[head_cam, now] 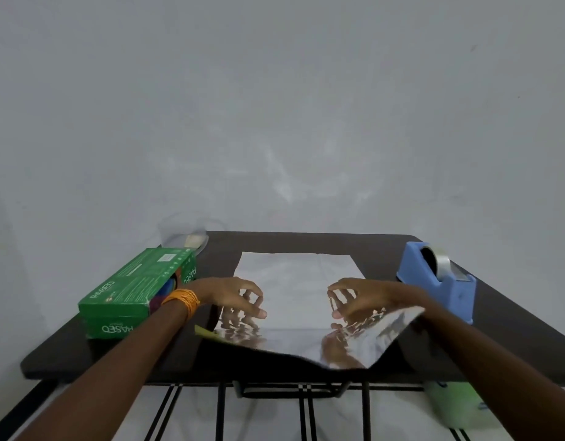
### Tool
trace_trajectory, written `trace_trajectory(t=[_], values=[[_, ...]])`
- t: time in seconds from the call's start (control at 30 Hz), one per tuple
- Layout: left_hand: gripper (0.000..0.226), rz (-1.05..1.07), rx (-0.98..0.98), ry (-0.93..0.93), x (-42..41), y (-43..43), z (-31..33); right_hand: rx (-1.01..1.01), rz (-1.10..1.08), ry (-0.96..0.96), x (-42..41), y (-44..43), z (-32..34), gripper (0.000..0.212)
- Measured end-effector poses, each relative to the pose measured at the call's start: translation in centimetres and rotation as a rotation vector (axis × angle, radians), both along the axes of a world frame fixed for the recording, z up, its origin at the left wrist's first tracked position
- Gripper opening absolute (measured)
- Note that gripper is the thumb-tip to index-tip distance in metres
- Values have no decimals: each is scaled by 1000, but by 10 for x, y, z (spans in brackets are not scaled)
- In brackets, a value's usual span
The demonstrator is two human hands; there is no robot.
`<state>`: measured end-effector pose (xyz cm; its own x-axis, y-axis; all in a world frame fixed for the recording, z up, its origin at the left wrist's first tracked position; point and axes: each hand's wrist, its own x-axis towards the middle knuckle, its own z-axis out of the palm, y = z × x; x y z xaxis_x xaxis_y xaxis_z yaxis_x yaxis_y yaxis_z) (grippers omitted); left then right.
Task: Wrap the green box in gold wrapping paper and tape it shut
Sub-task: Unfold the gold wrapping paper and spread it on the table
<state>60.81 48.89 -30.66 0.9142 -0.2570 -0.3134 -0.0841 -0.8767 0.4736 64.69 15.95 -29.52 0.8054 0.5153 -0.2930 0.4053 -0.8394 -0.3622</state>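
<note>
Nearest us, the wrapping paper (pixel 298 281) lies on the dark table (pixel 84 354). Its shiny near edge is rumpled, lifted slightly and reaches the table's front rim, while the white side faces up farther back. Left hand (pixel 240 297) and right hand (pixel 354 297) are over the sheet, apart from each other, with fingers loosely curled downward and nothing gripped between them. Whether the fingertips touch the paper we cannot tell. Orange bangles (pixel 181 300) circle the left wrist. The green box (pixel 131 281) lies at the table's left, beside that wrist and off the paper. A blue tape dispenser (pixel 440 281) stands at the right. A grey wall (pixel 275 106) is behind.
</note>
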Motion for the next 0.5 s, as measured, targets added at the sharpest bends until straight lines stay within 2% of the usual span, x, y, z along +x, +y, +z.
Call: trace_trajectory(t=[0.07, 0.17, 0.37, 0.5], values=[[61, -1, 20, 11, 3, -1, -3, 15, -56, 27, 22, -3, -16, 76], [70, 44, 41, -23, 12, 2, -12, 146, -99, 40, 37, 1, -28, 65], [85, 51, -32, -131, 36, 4, -25, 151, -51, -82, 63, 13, -39, 65], [67, 84, -1, -172, 47, 5, -26, 194, -87, -85, 75, 12, -44, 70]])
